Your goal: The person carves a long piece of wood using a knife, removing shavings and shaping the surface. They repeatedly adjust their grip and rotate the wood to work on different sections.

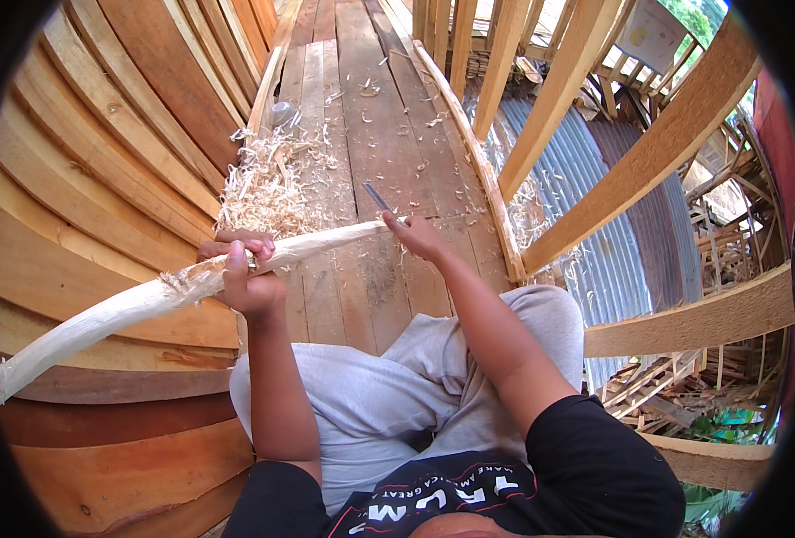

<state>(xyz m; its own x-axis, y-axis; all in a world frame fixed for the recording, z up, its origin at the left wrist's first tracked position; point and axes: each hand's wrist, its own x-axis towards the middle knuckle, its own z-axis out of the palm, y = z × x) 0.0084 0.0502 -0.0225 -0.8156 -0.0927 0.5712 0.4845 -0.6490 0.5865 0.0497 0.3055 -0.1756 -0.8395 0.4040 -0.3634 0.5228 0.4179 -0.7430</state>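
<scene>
A: What is at the heart of the scene?
B: A long, pale wooden pole (202, 281), slightly curved. It stretches from its thick end at 8 o'clock, near the edge of view, to a thinner end just above the centre.

A: What are the hands doing?
B: The left hand (256, 285), at 9 o'clock, has its fingers wrapped around the pole, thumb up. Just left of it, the pole's surface is rough and brownish. The right hand (417, 237), just above centre, has its fingers closed on a narrow grey metal strip (377, 195) that points toward 11 o'clock. The pole's thin end meets this hand; I cannot tell whether the fingers touch it.

A: And around them?
B: At 10 o'clock, a heap of curly wood shavings (272, 184) lies on the plank floor (375, 125), with a clear round container (282, 113) beyond it at 11. A wall of boards (101, 179) bends from 8 to 11. A railing of wooden slats (554, 99) spans 12 to 4, with corrugated metal sheets (595, 233) outside it at 3. Grey trousers (361, 386) and a dark shirt (595, 466) fill 5 to 7.
</scene>
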